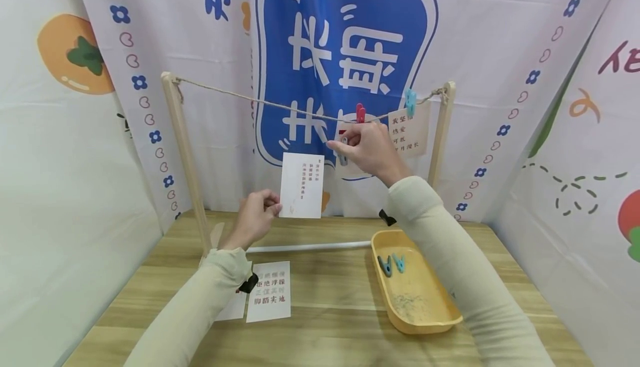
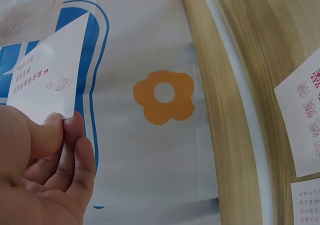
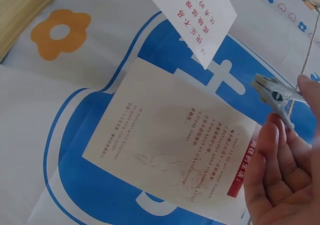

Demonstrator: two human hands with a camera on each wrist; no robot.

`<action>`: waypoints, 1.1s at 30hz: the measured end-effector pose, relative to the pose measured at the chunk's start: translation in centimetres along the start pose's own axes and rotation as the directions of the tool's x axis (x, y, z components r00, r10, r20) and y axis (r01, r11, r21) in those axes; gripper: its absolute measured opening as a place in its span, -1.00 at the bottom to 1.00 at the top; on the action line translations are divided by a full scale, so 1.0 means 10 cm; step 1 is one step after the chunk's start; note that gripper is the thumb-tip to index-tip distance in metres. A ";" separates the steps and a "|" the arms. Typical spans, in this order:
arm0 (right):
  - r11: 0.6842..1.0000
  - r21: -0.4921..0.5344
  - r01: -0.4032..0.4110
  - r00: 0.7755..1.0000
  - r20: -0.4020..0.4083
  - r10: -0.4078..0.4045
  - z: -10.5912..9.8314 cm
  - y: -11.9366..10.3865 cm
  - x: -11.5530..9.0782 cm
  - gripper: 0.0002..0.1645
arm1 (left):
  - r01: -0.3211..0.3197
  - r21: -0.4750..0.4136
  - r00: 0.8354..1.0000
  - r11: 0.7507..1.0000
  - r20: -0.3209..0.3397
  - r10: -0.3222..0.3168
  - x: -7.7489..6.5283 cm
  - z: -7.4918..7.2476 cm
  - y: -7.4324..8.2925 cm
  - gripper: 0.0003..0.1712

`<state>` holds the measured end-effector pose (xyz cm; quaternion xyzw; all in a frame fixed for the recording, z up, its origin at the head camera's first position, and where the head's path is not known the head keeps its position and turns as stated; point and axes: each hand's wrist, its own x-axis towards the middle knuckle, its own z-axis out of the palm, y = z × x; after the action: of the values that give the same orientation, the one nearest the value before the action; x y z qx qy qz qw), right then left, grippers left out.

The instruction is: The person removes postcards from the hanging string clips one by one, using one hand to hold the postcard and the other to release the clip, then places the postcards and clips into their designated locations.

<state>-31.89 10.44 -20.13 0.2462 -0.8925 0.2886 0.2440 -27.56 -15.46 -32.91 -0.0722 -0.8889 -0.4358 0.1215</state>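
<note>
Between thumb and fingers my left hand (image 1: 255, 217) pinches the lower left edge of a white printed card (image 1: 301, 185), upright below the twine (image 1: 270, 104). My right hand (image 1: 370, 147) holds a grey clothespin (image 3: 277, 96) by its handle ends, close to the twine; its tips point toward the card side. Behind that hand hangs a card with a red label (image 3: 170, 135), under a red clothespin (image 1: 360, 112). Farther right, a blue clothespin (image 1: 410, 102) fixes another card (image 1: 417, 128) to the twine. The held card and the grey clothespin are apart.
Wooden posts (image 1: 184, 150) carry the twine at both ends. A white rod (image 1: 310, 246) runs low between them. On the table (image 1: 330, 300) lie a card (image 1: 270, 300) and one partly under the left sleeve. A yellow tray (image 1: 420, 283) holds two clothespins (image 1: 398, 262).
</note>
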 end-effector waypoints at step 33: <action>0.997 -0.046 -0.065 0.992 0.108 0.070 0.01 0.40 -0.72 -0.63 | 0.027 0.014 0.998 1.000 0.049 -0.028 -0.25 0.14 -0.22 -0.96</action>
<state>-28.74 15.36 -25.95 0.2260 -0.9183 0.2639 0.1899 -25.90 -15.77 -36.04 -0.0698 -0.8954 -0.4297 0.0941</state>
